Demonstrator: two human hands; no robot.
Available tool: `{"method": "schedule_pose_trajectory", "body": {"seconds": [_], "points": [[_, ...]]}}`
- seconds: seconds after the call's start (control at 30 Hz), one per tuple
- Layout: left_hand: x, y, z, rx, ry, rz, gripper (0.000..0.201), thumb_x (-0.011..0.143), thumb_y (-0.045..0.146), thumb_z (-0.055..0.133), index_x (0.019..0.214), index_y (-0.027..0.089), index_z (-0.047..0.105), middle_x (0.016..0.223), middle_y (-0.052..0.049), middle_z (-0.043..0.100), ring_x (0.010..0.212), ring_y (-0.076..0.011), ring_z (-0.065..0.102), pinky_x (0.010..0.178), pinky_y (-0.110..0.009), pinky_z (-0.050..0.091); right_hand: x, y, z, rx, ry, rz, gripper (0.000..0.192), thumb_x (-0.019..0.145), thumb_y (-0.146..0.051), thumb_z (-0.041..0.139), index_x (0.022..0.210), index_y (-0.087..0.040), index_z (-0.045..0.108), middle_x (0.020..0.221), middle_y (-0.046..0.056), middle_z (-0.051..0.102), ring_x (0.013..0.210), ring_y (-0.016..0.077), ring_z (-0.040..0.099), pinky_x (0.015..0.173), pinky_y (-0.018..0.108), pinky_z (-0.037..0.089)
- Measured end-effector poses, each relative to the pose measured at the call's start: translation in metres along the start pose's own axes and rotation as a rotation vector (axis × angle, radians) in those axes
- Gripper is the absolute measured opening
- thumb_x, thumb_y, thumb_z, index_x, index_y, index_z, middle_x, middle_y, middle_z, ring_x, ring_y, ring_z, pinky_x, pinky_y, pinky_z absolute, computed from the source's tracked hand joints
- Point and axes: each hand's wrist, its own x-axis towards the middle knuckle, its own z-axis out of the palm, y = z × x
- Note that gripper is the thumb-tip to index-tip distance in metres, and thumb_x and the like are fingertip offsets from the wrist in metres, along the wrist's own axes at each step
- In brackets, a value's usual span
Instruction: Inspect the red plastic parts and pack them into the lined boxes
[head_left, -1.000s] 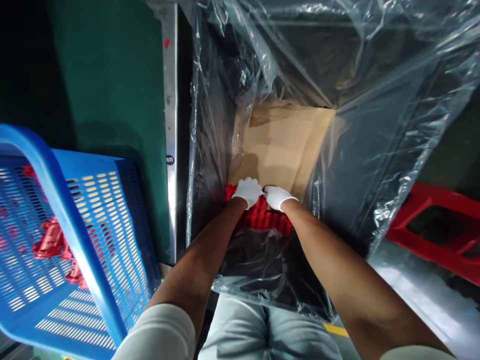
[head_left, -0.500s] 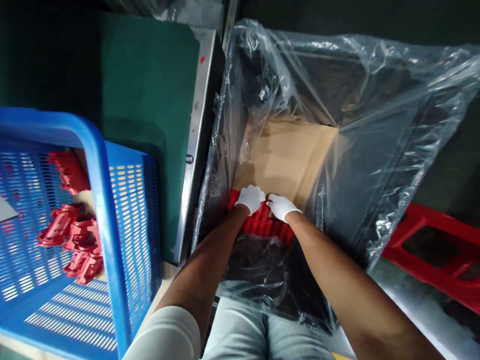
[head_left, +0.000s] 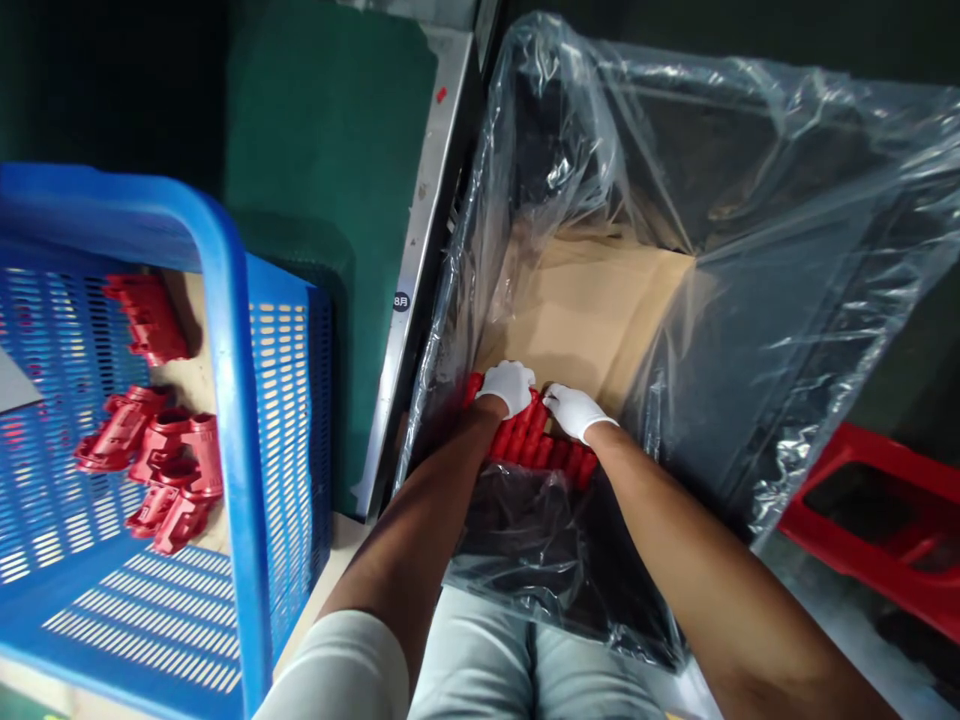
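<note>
Several red plastic parts (head_left: 525, 438) lie in tight rows at the near end of a deep box lined with a clear plastic bag (head_left: 652, 180). Over the left part of the rows is my left hand (head_left: 507, 388) in a white glove, its fingers curled down around a red part and partly hidden. My right hand (head_left: 574, 410), gloved too, is just to the right with its fingers bent together, tips by the upper end of the parts. What those fingertips pinch is too small to make out. Brown cardboard (head_left: 600, 300) lies in the box beyond both hands.
A blue slotted basket (head_left: 281, 370) at left holds several loose red parts (head_left: 176, 460). Between basket and box runs a green-topped table (head_left: 322, 130) with a metal edge (head_left: 409, 260). A red plastic stool-like frame (head_left: 885, 480) stands at right. Loose bag film rises around the box.
The view has shifted slightly, so everything sits a little further right. Both hands stay at the same rows of red parts, with hardly any change in their grip.
</note>
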Motion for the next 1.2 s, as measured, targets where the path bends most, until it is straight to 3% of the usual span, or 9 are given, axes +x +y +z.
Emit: {"method": "schedule_pose_trajectory", "body": {"seconds": [0.4,0.53,0.67,0.83,0.9,1.0,1.07,1.17,1.2], "points": [[0.001,0.005,0.003,-0.001,-0.043,0.040,0.028,0.090,0.038,0.058,0.104,0.014,0.065,0.115,-0.009,0.066,0.110,-0.0243,0.059,0.096,-0.048,0.045,0.006,-0.003,-0.006,-0.007,-0.049,0.023,0.026,0.095,-0.037,0.053,0.108,-0.017,0.063,0.110,0.007,0.066,0.097,0.0188,0.064,0.089,0.041,0.051],[-0.009,0.015,-0.012,-0.020,-0.029,-0.022,0.022,0.089,0.031,0.059,0.099,0.012,0.067,0.106,-0.010,0.068,0.102,-0.0235,0.063,0.089,-0.044,0.050,-0.004,-0.010,-0.011,-0.010,0.013,0.046,0.025,0.094,-0.036,0.053,0.107,-0.017,0.064,0.103,0.007,0.070,0.093,0.0191,0.066,0.085,0.038,0.051],[-0.070,0.039,-0.046,-0.091,0.120,-0.061,0.023,0.090,0.022,0.051,0.100,0.012,0.069,0.104,-0.013,0.071,0.096,-0.0243,0.066,0.077,-0.033,0.052,-0.036,-0.030,-0.032,-0.045,0.227,0.128,0.037,0.097,-0.031,0.036,0.110,-0.013,0.065,0.095,0.018,0.073,0.083,0.0288,0.069,0.069,0.038,0.049],[-0.230,0.054,-0.062,-0.371,0.485,0.224,0.041,0.092,0.048,0.044,0.074,0.021,0.069,0.073,-0.002,0.071,0.069,-0.0153,0.066,0.059,-0.023,0.045,-0.116,-0.083,-0.055,0.012,0.616,0.048,0.041,0.095,-0.030,0.031,0.115,-0.011,0.061,0.100,0.017,0.073,0.091,0.0290,0.069,0.073,0.036,0.051],[-0.291,0.027,-0.057,-0.523,0.669,0.196,0.043,0.093,0.046,0.044,0.065,0.019,0.063,0.062,0.001,0.065,0.055,-0.0094,0.058,0.053,-0.020,0.041,-0.158,-0.118,-0.055,0.083,0.853,-0.231,0.034,0.093,-0.035,0.042,0.106,-0.014,0.064,0.093,0.014,0.074,0.086,0.0272,0.069,0.074,0.034,0.051],[-0.342,-0.050,-0.056,-0.414,0.890,-0.494,0.043,0.096,0.037,0.041,0.061,0.018,0.058,0.056,0.000,0.059,0.052,-0.0109,0.055,0.052,-0.022,0.042,-0.208,-0.195,-0.047,-0.015,0.969,-0.817,0.024,0.094,-0.033,0.046,0.102,-0.018,0.064,0.092,0.011,0.073,0.084,0.0224,0.068,0.080,0.032,0.051],[-0.350,-0.109,-0.065,-0.269,0.929,-0.705,0.019,0.092,0.028,0.050,0.089,0.015,0.064,0.090,-0.008,0.068,0.085,-0.0183,0.064,0.076,-0.026,0.049,-0.222,-0.258,-0.040,-0.190,0.806,-1.015,0.022,0.096,-0.028,0.044,0.102,-0.019,0.063,0.094,0.010,0.071,0.088,0.0206,0.066,0.085,0.031,0.049],[-0.341,-0.170,-0.082,-0.235,0.921,-0.729,0.029,0.085,0.016,0.056,0.114,0.015,0.059,0.119,-0.014,0.061,0.111,-0.0270,0.056,0.092,-0.036,0.047,-0.210,-0.347,-0.027,-0.637,0.368,-0.906,0.026,0.096,-0.019,0.040,0.110,-0.023,0.062,0.112,0.009,0.065,0.094,0.0193,0.064,0.081,0.029,0.049],[-0.335,-0.180,-0.086,-0.234,0.901,-0.729,0.032,0.084,0.015,0.055,0.116,0.015,0.058,0.119,-0.015,0.061,0.111,-0.0288,0.055,0.091,-0.038,0.047,-0.200,-0.371,-0.022,-0.706,0.322,-0.874,0.025,0.094,-0.018,0.044,0.110,-0.022,0.063,0.113,0.011,0.064,0.093,0.0213,0.065,0.078,0.031,0.050]]}}
